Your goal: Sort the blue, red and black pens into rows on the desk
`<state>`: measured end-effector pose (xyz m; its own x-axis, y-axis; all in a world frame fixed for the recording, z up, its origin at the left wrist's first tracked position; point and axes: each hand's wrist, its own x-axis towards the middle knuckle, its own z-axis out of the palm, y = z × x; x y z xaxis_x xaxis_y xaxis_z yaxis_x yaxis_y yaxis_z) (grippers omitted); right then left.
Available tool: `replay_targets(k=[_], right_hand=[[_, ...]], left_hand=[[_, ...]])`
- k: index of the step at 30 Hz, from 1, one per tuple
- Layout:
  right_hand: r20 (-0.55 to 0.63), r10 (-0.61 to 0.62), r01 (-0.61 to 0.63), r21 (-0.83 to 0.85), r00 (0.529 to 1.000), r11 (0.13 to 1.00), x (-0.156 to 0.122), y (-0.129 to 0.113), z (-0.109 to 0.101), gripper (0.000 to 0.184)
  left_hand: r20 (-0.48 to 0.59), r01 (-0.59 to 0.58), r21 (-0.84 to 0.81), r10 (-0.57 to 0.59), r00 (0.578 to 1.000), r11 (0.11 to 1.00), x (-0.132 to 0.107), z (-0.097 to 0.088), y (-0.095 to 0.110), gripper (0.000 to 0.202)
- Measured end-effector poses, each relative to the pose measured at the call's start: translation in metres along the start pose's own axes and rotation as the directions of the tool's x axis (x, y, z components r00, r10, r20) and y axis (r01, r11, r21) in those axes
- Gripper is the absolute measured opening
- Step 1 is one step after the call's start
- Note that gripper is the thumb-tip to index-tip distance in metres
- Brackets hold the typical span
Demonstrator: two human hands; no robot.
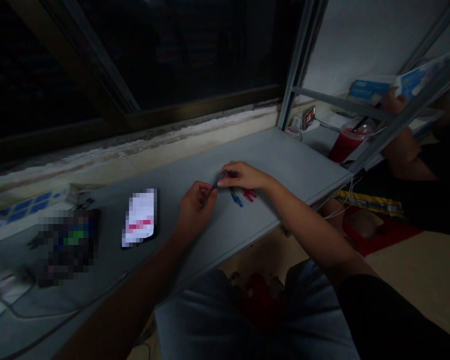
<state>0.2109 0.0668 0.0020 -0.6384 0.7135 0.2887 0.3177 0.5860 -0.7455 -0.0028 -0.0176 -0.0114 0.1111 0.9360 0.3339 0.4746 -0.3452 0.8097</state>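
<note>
My left hand and my right hand meet over the grey table, both pinched on the ends of a thin dark pen-like stick that slants between them. Just under my right hand lie a small blue piece and a small red piece on the tabletop. The light is dim, so the stick's details do not show.
A phone with a lit screen lies left of my hands, and another blurred device with cables farther left. A dark window runs along the back. At the right, another person's arm, a red cup and a metal shelf frame.
</note>
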Motion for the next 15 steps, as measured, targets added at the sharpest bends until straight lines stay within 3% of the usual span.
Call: replay_targets(k=[6,11,15], right_hand=[[0.042,0.066,-0.077,0.342,0.997,0.937,-0.001,-0.013,0.008,0.064],[-0.036,0.161,-0.131,0.424,0.986,0.896,0.003,-0.011,0.01,0.068],[-0.007,0.219,-0.2,0.376,0.976,0.905,0.001,-0.014,0.006,0.07]], left_hand=[[0.193,-0.1,-0.058,0.11,0.975,0.993,0.001,0.0,-0.001,0.029],[0.141,-0.147,0.142,0.127,0.982,0.979,0.001,0.0,-0.005,0.043],[0.16,-0.167,0.284,0.125,0.979,0.944,0.002,-0.003,-0.003,0.037]])
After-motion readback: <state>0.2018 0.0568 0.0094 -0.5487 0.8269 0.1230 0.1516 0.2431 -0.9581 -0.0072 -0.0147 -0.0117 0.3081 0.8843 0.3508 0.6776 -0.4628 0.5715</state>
